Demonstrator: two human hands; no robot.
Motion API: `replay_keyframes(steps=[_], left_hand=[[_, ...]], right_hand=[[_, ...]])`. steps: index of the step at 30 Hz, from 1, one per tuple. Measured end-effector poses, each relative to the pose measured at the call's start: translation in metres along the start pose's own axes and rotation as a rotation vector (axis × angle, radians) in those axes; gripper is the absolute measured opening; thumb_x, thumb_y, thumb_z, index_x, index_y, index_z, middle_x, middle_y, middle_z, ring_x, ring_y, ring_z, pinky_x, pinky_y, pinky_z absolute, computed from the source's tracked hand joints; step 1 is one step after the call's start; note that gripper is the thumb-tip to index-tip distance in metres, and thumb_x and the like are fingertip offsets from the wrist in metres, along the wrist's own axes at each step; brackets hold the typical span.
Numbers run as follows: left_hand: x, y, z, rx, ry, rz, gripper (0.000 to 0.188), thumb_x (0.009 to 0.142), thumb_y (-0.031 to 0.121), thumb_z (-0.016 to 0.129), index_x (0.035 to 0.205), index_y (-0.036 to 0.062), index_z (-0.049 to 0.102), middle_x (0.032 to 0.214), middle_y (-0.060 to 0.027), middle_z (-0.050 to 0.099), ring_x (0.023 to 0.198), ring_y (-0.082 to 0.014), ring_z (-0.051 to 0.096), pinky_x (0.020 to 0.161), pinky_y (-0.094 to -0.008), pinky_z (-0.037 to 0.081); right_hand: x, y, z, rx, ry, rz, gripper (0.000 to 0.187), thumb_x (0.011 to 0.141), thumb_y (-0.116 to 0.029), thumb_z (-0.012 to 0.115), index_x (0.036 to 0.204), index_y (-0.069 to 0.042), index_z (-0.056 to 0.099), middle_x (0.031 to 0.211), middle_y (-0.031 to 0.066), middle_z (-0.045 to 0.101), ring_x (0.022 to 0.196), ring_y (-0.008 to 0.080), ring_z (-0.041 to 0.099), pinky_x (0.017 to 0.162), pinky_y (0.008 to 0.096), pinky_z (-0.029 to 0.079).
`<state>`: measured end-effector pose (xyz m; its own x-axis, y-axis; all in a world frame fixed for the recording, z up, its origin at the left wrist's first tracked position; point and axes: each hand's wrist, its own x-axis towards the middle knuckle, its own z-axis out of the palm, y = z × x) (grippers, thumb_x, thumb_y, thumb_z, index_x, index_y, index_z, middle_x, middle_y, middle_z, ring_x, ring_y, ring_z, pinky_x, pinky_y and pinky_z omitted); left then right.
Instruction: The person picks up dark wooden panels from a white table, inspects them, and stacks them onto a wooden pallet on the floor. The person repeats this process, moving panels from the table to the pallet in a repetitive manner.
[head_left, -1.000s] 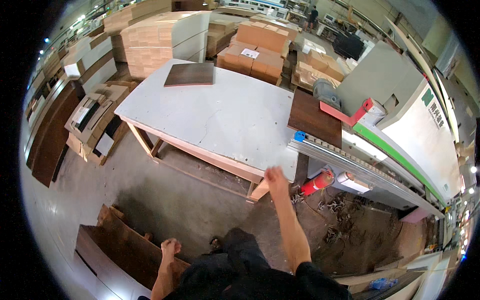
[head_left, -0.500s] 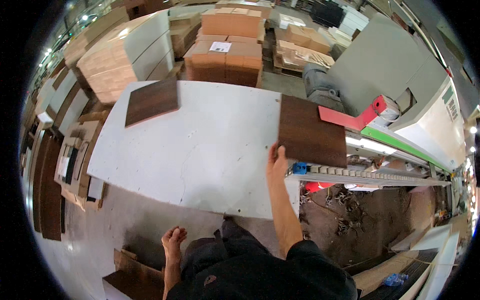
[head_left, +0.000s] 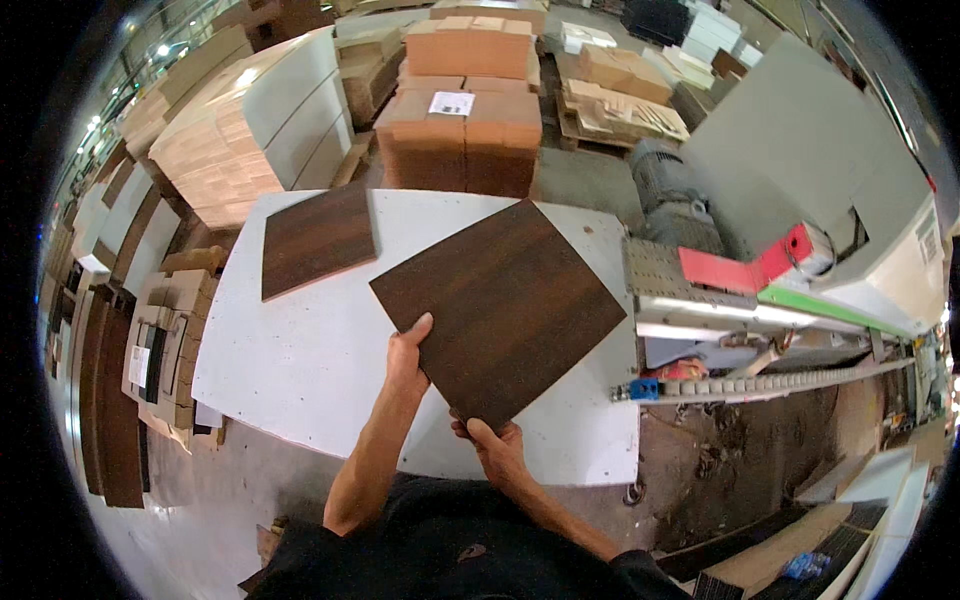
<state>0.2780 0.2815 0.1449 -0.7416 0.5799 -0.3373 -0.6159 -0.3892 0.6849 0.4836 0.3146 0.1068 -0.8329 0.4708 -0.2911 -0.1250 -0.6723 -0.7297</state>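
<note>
Both hands hold a dark brown wood-grain panel [head_left: 505, 300], turned cornerwise above the white table. My left hand [head_left: 407, 358] grips its left edge, thumb on top and fingers underneath. At the corner closest to me, my right hand [head_left: 492, 447] pinches the panel, its thumb also on top. A second dark brown panel [head_left: 320, 242] lies on the far left part of the white tabletop [head_left: 290, 365], overhanging the far edge slightly. The held panel hides the middle of the tabletop.
Right of the table stands a machine with a roller rail [head_left: 770, 384], a blue end piece [head_left: 643, 389], a red bracket [head_left: 730, 270] and a motor [head_left: 672, 185]. Cardboard stacks [head_left: 455, 140] and pale board stacks [head_left: 235, 140] rise beyond the table. Another board pile [head_left: 165, 340] sits at left.
The panel has come off the machine at right and moved left over the table, now turned cornerwise. My left hand has risen from beside my body and taken hold of it too.
</note>
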Motion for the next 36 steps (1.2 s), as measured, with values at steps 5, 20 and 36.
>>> replay_keyframes(steps=[5,20,36], left_hand=[[-0.001,0.043,-0.014,0.033,-0.048,0.299,0.048,0.081,0.022,0.082,0.118,-0.0001,0.061,0.110,-0.0097,0.067,0.100,-0.0218,0.064,0.087,-0.0413,0.053],[0.001,0.153,-0.136,0.747,-0.498,0.876,0.052,0.071,0.022,0.086,0.115,0.0025,0.065,0.110,-0.0141,0.070,0.113,-0.0340,0.063,0.094,-0.0436,0.053],[-0.032,0.082,-0.204,0.576,0.616,0.438,0.049,0.084,0.014,0.072,0.125,-0.0066,0.055,0.116,-0.0270,0.065,0.109,-0.0343,0.065,0.094,-0.0427,0.052]], right_hand=[[0.061,0.012,-0.014,0.256,0.175,-0.017,0.064,0.096,-0.035,0.059,0.145,-0.002,0.037,0.145,0.0156,0.044,0.134,0.0318,0.040,0.113,0.0550,0.030],[0.199,-0.042,0.039,0.447,-0.790,-0.386,0.049,0.107,-0.033,0.031,0.147,-0.004,0.034,0.150,0.0165,0.041,0.139,0.0255,0.040,0.121,0.0424,0.025],[0.066,0.069,-0.058,-0.829,-0.205,0.149,0.065,0.093,-0.041,0.066,0.136,0.004,0.046,0.126,0.0224,0.058,0.102,0.0339,0.061,0.093,0.0446,0.053]])
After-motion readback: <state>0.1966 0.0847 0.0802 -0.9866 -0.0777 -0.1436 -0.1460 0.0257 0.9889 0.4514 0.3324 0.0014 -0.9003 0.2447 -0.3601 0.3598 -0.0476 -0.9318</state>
